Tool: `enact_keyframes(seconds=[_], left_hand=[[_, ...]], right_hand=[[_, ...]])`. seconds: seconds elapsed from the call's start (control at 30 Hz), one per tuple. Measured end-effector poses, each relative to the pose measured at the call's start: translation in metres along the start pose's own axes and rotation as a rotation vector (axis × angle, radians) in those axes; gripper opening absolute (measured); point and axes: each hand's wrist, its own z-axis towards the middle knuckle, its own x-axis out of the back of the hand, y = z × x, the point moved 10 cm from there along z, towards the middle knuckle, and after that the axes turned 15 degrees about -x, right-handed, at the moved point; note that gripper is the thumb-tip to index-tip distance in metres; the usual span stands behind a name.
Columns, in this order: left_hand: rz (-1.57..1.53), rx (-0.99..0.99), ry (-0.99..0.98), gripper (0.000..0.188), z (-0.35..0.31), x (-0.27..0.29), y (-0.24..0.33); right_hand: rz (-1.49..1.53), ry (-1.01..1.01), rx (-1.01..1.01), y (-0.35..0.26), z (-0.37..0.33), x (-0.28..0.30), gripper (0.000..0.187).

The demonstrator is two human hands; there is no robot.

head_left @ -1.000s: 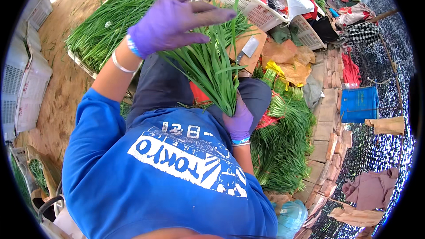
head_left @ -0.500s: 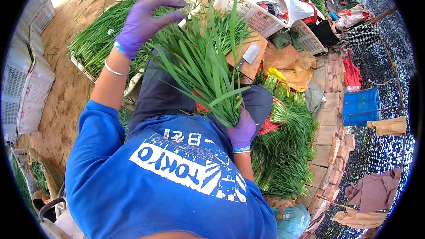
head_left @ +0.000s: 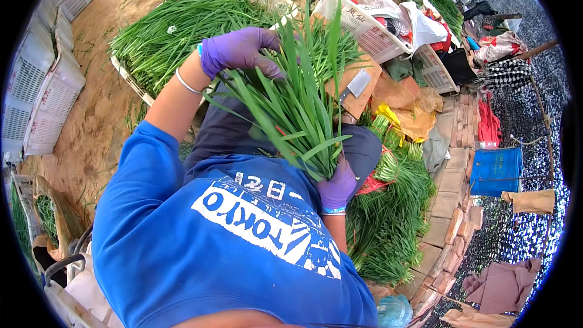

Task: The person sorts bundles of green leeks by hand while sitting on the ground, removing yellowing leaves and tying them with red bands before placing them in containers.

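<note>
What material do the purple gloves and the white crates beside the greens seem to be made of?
The gloves on the left hand and right hand: thin, matte rubber-like film, likely nitrile, clinging closely. The white crates: likely moulded plastic, judging by the lattice walls.
</note>
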Motion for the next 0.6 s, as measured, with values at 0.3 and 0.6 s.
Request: enact_keyframes(seconds=[0.3, 0.6], left_hand=[[0.103, -0.045, 0.027, 0.026, 0.006, -0.007, 0.004], [0.416, -0.506, 0.768, 0.024, -0.028, 0.046, 0.059]], right_hand=[[0.032, -0.010, 0.024, 0.002, 0.000, -0.008, 0.062], [0.007, -0.020, -0.002, 0.001, 0.000, -0.011, 0.064]])
